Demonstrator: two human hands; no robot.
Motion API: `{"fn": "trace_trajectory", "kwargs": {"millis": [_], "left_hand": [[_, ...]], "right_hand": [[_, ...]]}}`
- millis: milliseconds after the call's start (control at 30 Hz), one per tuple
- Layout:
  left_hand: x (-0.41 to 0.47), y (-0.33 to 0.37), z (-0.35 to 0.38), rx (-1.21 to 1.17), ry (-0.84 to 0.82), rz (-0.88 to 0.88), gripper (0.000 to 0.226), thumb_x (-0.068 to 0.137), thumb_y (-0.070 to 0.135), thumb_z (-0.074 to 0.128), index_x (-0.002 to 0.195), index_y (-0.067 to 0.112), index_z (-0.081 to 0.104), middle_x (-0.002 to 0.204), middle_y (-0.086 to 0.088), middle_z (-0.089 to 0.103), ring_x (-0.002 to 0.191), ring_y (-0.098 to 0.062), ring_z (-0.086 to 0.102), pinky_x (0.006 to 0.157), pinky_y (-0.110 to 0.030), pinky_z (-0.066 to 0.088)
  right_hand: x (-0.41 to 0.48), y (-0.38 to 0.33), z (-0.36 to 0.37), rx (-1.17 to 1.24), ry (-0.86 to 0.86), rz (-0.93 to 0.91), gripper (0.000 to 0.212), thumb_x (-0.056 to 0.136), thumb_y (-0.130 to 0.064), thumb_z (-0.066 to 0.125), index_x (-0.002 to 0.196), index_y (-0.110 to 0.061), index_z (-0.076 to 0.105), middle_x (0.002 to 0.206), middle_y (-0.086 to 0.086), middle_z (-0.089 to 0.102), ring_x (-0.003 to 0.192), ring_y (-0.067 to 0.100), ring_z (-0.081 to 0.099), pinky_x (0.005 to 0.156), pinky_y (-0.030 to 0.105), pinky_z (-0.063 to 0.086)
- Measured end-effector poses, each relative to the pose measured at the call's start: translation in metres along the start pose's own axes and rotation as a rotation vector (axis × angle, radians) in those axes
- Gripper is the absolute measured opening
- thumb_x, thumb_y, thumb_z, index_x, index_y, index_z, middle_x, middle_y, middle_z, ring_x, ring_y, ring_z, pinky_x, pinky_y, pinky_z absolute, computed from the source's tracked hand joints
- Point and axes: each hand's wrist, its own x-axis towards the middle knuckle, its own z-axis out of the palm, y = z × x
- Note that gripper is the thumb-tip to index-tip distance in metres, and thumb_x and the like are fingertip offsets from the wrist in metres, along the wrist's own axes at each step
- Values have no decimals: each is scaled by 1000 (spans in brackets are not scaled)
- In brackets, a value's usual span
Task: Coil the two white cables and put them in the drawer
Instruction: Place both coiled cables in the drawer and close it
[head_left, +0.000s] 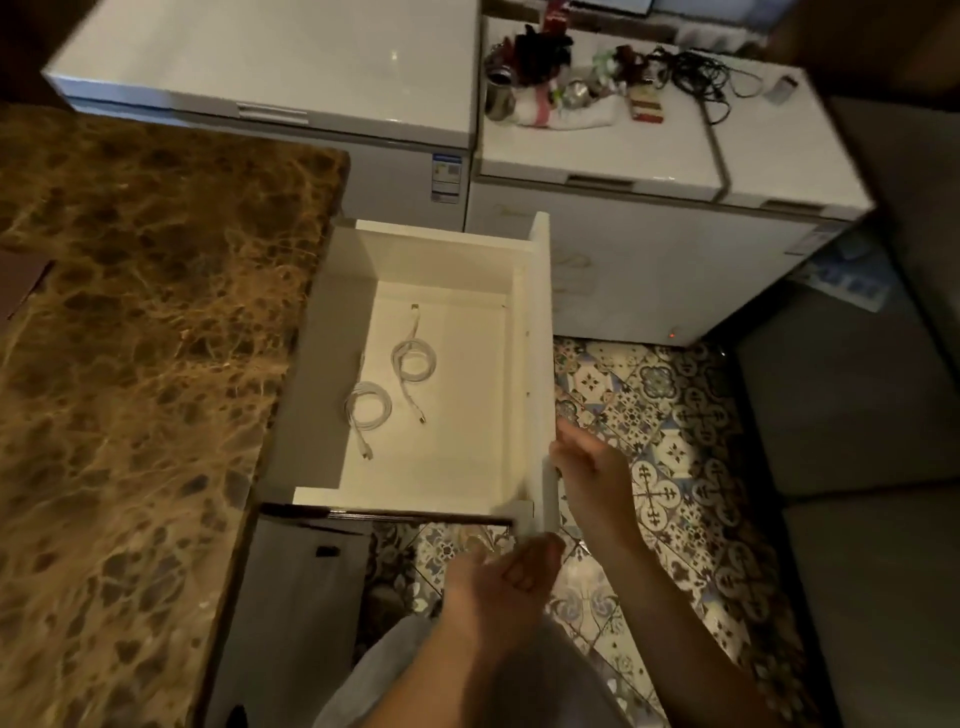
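Observation:
A white drawer (540, 312) stands pulled out from the marble-topped counter, seen from above. Two coiled white cables lie on its floor: one coil (413, 360) nearer the middle with a loose end running toward the back, the other coil (367, 406) to its left with a plug end trailing toward me. My right hand (592, 480) rests against the outer side of the drawer's front panel, fingers curled on its edge. My left hand (501, 587) is at the panel's near lower corner, fingers loosely bent, touching it. Neither hand holds a cable.
A brown marble countertop (130, 338) fills the left. Two white chest freezers (291, 78) stand behind the drawer; the right one (613, 150) carries cups, a cloth and tangled dark cables. Patterned floor tiles (660, 415) lie right of the drawer, with a grey sofa (872, 467) beyond.

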Motion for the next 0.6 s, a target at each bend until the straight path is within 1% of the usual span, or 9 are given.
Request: {"fn": "trace_trajectory", "kwargs": {"millis": [67,100,167,200,267,333,433,500,600], "left_hand": [[3,8,-3,-56,-8,2,63,109,34,28,134,-20,46,125,-40,57,112,-48,57,63,-50,62],[2,9,-3,-62,-1,-6,63,109,35,27,134,-19,47,120,-40,58,107,-48,58,63,-51,62],[2,4,-3,-34,2,6,68,108,40,25,129,-19,50,112,-38,61,99,-46,60,58,-51,62],[2,2,-2,-16,-2,20,68,108,41,25,125,-20,51,111,-38,61,99,-46,60,60,-49,62],[-1,-1,2,-9,-25,33,64,108,39,27,119,-20,50,110,-37,60,98,-47,59,82,-49,58],[-2,0,6,-40,-16,24,60,108,36,30,117,-20,50,105,-37,61,94,-47,59,97,-49,49],[-9,5,4,-80,7,-9,62,108,36,32,118,-23,51,100,-39,62,91,-49,61,100,-45,48],[-15,10,1,-129,-16,-41,67,108,39,32,126,-23,47,102,-41,61,100,-48,62,100,-43,49],[-23,18,-6,-217,-44,-19,65,108,39,30,126,-22,47,109,-40,60,126,-43,55,90,-45,54]], "right_hand": [[-13,5,0,15,20,30,37,96,-9,57,130,-19,68,94,-25,76,92,16,70,86,42,55],[-16,7,1,37,43,50,36,96,-9,59,130,-17,68,99,-16,77,93,15,70,83,40,57],[-18,14,3,124,75,113,34,96,-9,62,129,-12,67,103,-10,78,86,3,73,77,23,61],[-18,17,5,162,79,133,34,96,-9,64,130,-10,66,109,-3,78,86,-1,72,79,17,58],[-15,21,8,177,66,121,36,96,-7,65,131,-6,65,123,7,73,101,7,70,91,20,53],[-13,20,10,165,53,91,32,96,-3,63,127,-10,68,114,7,77,98,12,66,90,23,50],[-12,18,15,144,23,66,36,94,1,60,108,-26,78,71,3,73,70,12,52,65,25,44],[-11,17,21,153,19,66,34,94,1,61,111,-23,78,70,-4,68,65,14,52,62,25,44],[-11,14,33,166,-19,75,35,96,0,62,128,-12,67,79,-18,72,66,0,66,65,23,59]]}}
